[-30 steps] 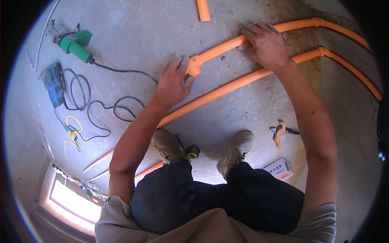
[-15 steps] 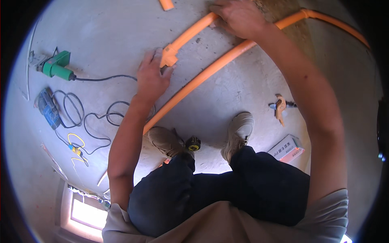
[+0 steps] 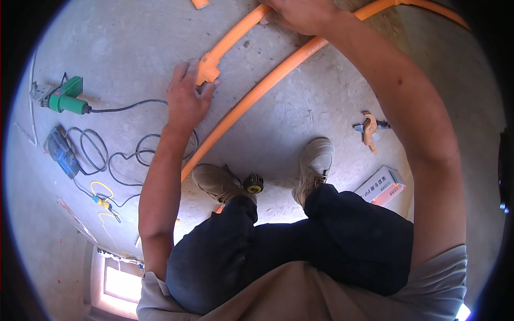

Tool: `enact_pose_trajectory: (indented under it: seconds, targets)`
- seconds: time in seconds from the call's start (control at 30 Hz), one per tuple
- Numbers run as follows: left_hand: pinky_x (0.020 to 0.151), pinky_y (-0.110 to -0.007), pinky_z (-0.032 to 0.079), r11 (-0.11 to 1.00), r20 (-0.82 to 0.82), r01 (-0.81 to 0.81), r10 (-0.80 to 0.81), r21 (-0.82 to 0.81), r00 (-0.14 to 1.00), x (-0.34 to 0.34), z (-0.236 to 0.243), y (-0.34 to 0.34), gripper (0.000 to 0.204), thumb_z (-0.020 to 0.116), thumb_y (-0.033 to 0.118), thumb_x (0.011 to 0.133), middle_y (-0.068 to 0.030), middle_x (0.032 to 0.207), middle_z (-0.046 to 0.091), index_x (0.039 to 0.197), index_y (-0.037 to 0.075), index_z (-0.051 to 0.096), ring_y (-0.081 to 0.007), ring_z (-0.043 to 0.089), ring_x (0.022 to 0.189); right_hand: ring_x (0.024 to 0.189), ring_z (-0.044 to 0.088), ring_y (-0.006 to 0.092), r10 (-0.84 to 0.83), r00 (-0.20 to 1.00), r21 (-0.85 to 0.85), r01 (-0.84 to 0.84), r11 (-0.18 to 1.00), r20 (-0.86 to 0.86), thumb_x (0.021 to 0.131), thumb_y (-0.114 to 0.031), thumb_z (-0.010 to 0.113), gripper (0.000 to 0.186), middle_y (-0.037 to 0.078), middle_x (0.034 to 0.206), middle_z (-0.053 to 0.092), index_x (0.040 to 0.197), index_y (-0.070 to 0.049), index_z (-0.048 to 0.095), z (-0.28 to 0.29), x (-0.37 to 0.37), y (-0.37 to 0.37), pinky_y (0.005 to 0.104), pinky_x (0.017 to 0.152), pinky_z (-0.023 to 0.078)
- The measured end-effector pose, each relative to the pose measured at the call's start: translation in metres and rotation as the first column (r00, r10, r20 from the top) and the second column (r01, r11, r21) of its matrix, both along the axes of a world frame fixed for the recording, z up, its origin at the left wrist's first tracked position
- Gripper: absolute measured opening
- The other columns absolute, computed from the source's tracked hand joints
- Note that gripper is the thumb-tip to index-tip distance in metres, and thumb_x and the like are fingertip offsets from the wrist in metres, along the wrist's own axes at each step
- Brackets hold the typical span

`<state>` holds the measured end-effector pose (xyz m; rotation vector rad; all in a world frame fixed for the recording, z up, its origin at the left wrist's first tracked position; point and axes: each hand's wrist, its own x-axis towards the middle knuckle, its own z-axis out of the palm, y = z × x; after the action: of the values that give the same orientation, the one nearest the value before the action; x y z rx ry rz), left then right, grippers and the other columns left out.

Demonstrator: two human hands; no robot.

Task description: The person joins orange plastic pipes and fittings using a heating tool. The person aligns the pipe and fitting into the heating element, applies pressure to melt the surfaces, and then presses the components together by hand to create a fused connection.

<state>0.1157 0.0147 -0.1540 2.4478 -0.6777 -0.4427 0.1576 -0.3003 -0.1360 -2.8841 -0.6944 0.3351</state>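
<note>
My left hand (image 3: 186,98) grips the end of an orange tee fitting (image 3: 209,67) on the upper orange pipe (image 3: 236,33), fingers at its left and thumb below it. My right hand (image 3: 297,13) is curled on that same pipe farther up and right, near the top edge of the picture. A second, longer orange pipe (image 3: 273,80) runs diagonally beneath my right arm and between me and the tee. A short orange piece (image 3: 200,3) lies at the top.
On the concrete floor lie a green corded tool (image 3: 72,99), a blue power tool (image 3: 60,151), tangled cables (image 3: 108,168), a tape measure (image 3: 253,183) by my shoes, an orange pipe cutter (image 3: 369,131) and a carton (image 3: 380,185). A bright opening (image 3: 120,281) shows bottom left.
The view has shifted; both hands and the upper pipe now appear farther left, and my right hand nearer the top edge. Both hands stay on the pipe and fitting.
</note>
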Motion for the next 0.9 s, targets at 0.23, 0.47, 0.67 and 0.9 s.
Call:
enact_pose_trajectory:
  seconds: [0.23, 0.47, 0.67, 0.9]
  targets:
    - [0.073, -0.039, 0.056, 0.999, -0.025, -0.049, 0.049, -0.021, 0.998, -0.002, -0.003, 0.000, 0.056, 0.082, 0.020, 0.080, -0.0158, 0.114, 0.060, 0.125, -0.005, 0.061, -0.0303, 0.067, 0.083, 0.102, 0.062, 0.0267, -0.011, 1.000, 0.005, 0.011, 1.000, -0.002, 0.081, -0.030, 0.069, 0.025, 0.008, 0.101, 0.066, 0.092, -0.008, 0.069, 0.002, -0.001, -0.001, 0.0418, 0.092, 0.049]
    - [0.079, -0.041, 0.054, 0.999, 0.003, -0.037, 0.037, -0.016, 0.999, 0.000, -0.003, 0.002, 0.056, 0.082, 0.020, 0.079, -0.0140, 0.113, 0.060, 0.125, -0.004, 0.060, -0.0325, 0.064, 0.095, 0.103, 0.063, 0.0252, 0.036, 0.999, -0.020, -0.036, 0.999, -0.033, 0.082, -0.032, 0.068, 0.024, 0.006, 0.102, 0.067, 0.094, -0.010, 0.070, 0.006, 0.003, 0.003, 0.0426, 0.091, 0.049]
    - [0.084, -0.042, 0.053, 0.999, -0.025, -0.051, 0.051, -0.020, 0.998, -0.001, -0.001, 0.004, 0.056, 0.081, 0.019, 0.081, -0.0156, 0.116, 0.058, 0.127, -0.005, 0.059, -0.0356, 0.063, 0.098, 0.104, 0.061, 0.0272, -0.021, 0.999, -0.001, 0.021, 1.000, 0.040, 0.082, -0.029, 0.073, 0.036, 0.004, 0.106, 0.066, 0.110, -0.008, 0.067, -0.008, 0.003, -0.001, 0.0404, 0.091, 0.051]
    - [0.090, -0.043, 0.053, 0.998, -0.067, -0.054, 0.052, -0.032, 0.996, -0.005, 0.000, 0.010, 0.060, 0.079, 0.023, 0.083, -0.0184, 0.124, 0.056, 0.132, -0.004, 0.055, -0.0379, 0.061, 0.107, 0.104, 0.062, 0.0308, -0.012, 0.998, 0.016, 0.011, 1.000, 0.056, 0.081, -0.029, 0.076, 0.039, 0.007, 0.107, 0.067, 0.112, -0.006, 0.068, -0.003, 0.001, 0.003, 0.0437, 0.089, 0.052]
